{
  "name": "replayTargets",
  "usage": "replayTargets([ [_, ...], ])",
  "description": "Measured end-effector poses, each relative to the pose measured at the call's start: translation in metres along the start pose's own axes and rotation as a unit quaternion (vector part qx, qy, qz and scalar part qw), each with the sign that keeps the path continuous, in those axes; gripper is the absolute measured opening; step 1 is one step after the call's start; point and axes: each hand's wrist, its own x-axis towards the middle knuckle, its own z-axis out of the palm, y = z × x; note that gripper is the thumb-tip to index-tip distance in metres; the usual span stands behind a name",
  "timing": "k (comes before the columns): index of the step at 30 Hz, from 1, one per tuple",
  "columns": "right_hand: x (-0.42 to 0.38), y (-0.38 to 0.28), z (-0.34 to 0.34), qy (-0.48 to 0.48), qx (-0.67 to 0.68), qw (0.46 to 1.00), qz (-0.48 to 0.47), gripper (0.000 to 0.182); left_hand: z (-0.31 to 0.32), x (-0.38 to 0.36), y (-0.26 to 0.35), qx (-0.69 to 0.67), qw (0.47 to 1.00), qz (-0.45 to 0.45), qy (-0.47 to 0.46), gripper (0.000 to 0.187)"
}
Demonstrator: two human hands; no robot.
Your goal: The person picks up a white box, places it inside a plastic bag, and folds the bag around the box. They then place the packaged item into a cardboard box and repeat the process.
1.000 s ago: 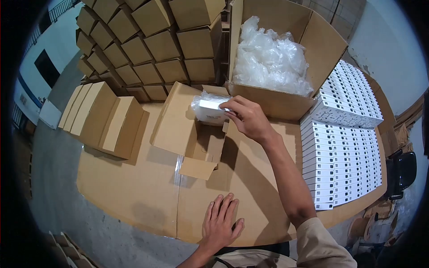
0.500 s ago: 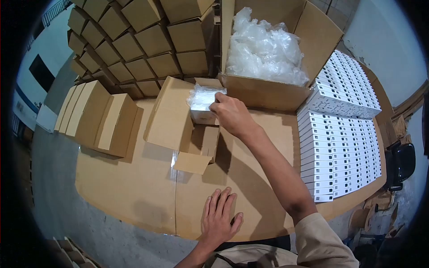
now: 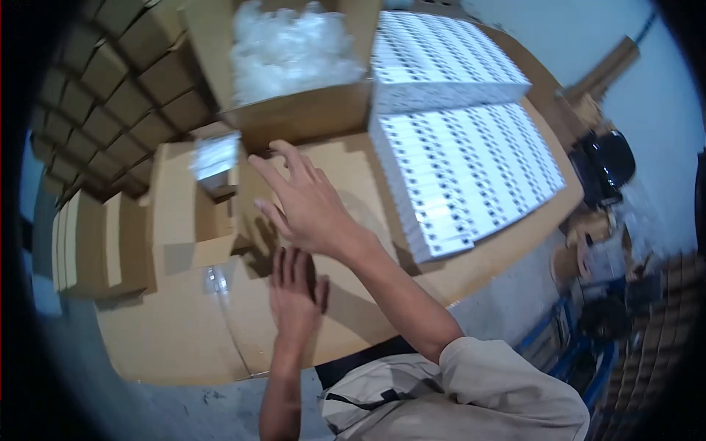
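Spreading the empty right hand (image 3: 309, 206), with the wrapped bundle (image 3: 215, 156) in the open carton (image 3: 175, 206) at its ten o'clock; extending the empty left hand (image 3: 296, 294) over the table (image 3: 176, 323) at six o'clock.

bright overhead light, smeared by motion blur and bent by a wide lens.
soft shadows darken the table (image 3: 346, 309) under the right hand (image 3: 305, 209) and left of the white boxes (image 3: 471, 169), whose faces look pale and bluish. glare whitens the wrapped pack (image 3: 215, 156) and the tape (image 3: 216, 280). the plastic bags (image 3: 294, 55) lose fine detail, the table edge curves, and black rounds off the corners.
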Motion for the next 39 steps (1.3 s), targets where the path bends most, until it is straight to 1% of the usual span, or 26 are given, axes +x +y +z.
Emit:
replayTargets([
  [2, -0.047, 0.000, -0.037, 0.038, -0.062, 0.997, -0.010, 0.058, 0.004, 0.023, 0.001, 0.010, 1.000, 0.014, 0.010, 0.063],
  [3, -0.069, 0.000, -0.055, 0.055, -0.094, 0.994, -0.017, 0.058, 0.006, 0.034, -0.002, 0.006, 0.999, 0.037, 0.015, 0.061],
  [5, -0.117, 0.005, -0.086, 0.073, -0.138, 0.988, 0.016, 0.059, 0.015, 0.059, -0.011, -0.004, 0.996, 0.083, 0.030, 0.057],
  [9, -0.208, 0.019, -0.115, 0.106, -0.257, 0.955, 0.108, 0.062, 0.018, 0.094, -0.012, -0.008, 0.997, 0.076, 0.023, 0.054],
  [12, -0.244, 0.026, -0.114, 0.113, -0.304, 0.930, 0.173, 0.062, 0.021, 0.111, -0.018, -0.001, 0.996, 0.080, 0.027, 0.054],
  [16, -0.259, 0.037, -0.112, 0.087, -0.306, 0.925, 0.206, 0.062, 0.022, 0.117, -0.022, 0.003, 0.996, 0.081, 0.024, 0.053],
  [22, -0.265, 0.047, -0.110, 0.073, -0.306, 0.927, 0.203, 0.062, 0.021, 0.115, -0.023, 0.008, 0.997, 0.072, 0.029, 0.052],
  [28, -0.266, 0.050, -0.112, 0.125, -0.292, 0.930, 0.185, 0.048, 0.020, 0.114, -0.021, 0.012, 0.997, 0.074, 0.028, 0.052],
  [31, -0.264, 0.055, -0.120, 0.147, -0.278, 0.937, 0.150, 0.043, 0.022, 0.115, -0.022, 0.010, 0.996, 0.079, 0.030, 0.052],
  [35, -0.267, 0.062, -0.124, 0.122, -0.245, 0.950, 0.148, 0.043, 0.023, 0.115, -0.026, 0.005, 0.996, 0.087, 0.032, 0.052],
  [39, -0.262, 0.051, -0.130, 0.100, -0.240, 0.954, 0.151, 0.043, 0.022, 0.115, -0.023, -0.002, 0.997, 0.076, 0.029, 0.052],
])
